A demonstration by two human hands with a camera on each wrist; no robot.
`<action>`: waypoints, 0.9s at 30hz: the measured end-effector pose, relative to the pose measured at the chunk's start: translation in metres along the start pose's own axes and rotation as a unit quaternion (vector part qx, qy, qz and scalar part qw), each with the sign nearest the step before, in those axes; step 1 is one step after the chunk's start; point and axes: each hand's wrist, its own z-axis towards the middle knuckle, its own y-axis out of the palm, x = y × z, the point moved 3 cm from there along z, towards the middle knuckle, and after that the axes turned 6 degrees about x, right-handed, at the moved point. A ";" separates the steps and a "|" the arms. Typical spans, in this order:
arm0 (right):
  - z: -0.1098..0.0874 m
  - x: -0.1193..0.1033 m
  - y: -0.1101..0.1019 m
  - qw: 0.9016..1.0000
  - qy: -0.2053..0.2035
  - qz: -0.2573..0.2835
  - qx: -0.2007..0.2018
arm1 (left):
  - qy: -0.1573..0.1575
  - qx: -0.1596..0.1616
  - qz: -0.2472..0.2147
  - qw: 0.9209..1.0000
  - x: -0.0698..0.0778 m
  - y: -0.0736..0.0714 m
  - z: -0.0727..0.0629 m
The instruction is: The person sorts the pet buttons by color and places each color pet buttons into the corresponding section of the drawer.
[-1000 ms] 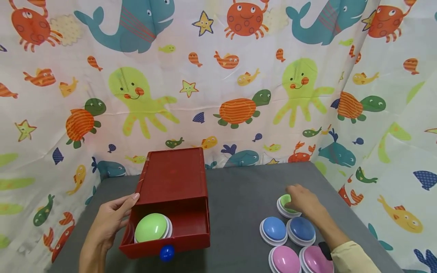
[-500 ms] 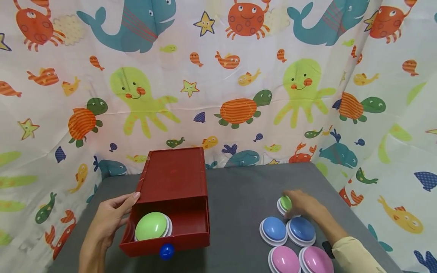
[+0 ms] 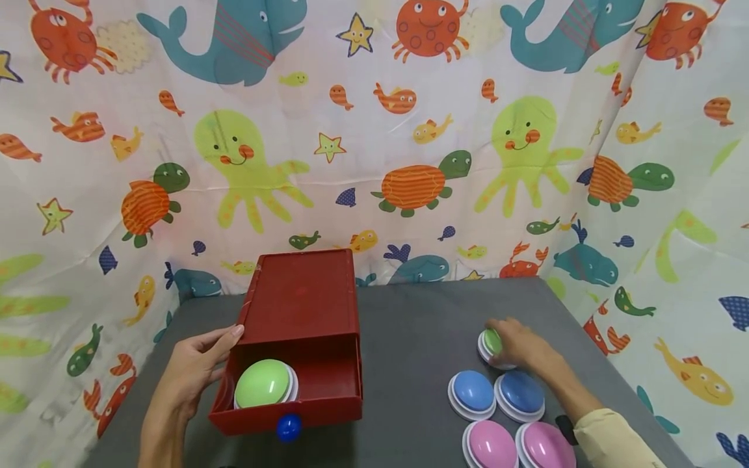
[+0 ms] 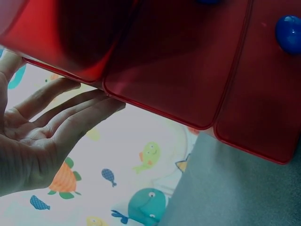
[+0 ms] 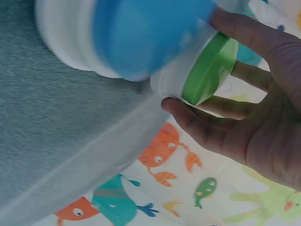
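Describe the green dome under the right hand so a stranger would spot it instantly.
On the gray table, right of the red box, find two pink domes, with two blue ones beyond them. Just past the blues, gripped by the right hand, sits the green dome, the only green one outside the drawer.

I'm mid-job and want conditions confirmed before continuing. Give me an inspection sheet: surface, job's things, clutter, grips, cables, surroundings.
Surface: grey tabletop, bearing everything below.
Job's things: red drawer unit, top drawer open; light-green dome in its left part; two blue domes and two pink domes on the right; held green dome beyond the blue ones.
Clutter: nothing seen.
Left grip: thumb at the unit's edge, fingers along its side.
Right grip: curled round the held green dome; whether lifted, cannot tell.
Cables: nothing seen.
Surroundings: sea-animal-print curtain behind and on both sides.
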 end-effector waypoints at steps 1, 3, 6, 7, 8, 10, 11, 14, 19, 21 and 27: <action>0.000 -0.002 -0.003 1.000 -0.003 -0.002 0.007 | 0.000 0.001 0.001 1.000 0.000 0.000 0.000; 0.000 -0.008 -0.010 1.000 -0.008 -0.006 0.018 | -0.002 0.002 0.002 1.000 0.000 0.000 0.000; -0.003 -0.020 -0.022 0.999 -0.013 -0.003 0.031 | -0.005 0.003 0.003 1.000 0.000 0.000 0.000; -0.004 -0.024 -0.026 0.999 -0.015 -0.001 0.035 | -0.005 0.002 0.002 1.000 0.000 0.000 0.000; -0.006 -0.028 -0.030 0.999 -0.020 0.000 0.040 | -0.005 0.002 0.002 1.000 0.000 0.001 -0.001; -0.012 -0.039 -0.040 0.998 -0.031 0.008 0.051 | -0.002 0.001 0.001 1.000 0.001 0.001 -0.001; -0.015 -0.045 -0.044 0.998 -0.036 0.012 0.057 | -0.001 0.001 0.000 1.000 0.001 0.001 -0.001; -0.024 -0.064 -0.057 0.996 -0.055 0.025 0.071 | 0.000 0.000 0.000 1.000 0.002 0.002 -0.002; -0.039 -0.098 -0.080 0.993 -0.076 0.041 0.081 | -0.001 -0.004 0.000 1.000 0.002 0.003 -0.002; -0.045 -0.112 -0.088 0.992 -0.081 0.050 0.081 | -0.002 -0.005 0.001 1.000 0.002 0.003 -0.002; -0.060 -0.156 -0.108 0.989 -0.104 0.079 0.076 | -0.009 -0.006 0.002 1.000 0.001 0.003 -0.003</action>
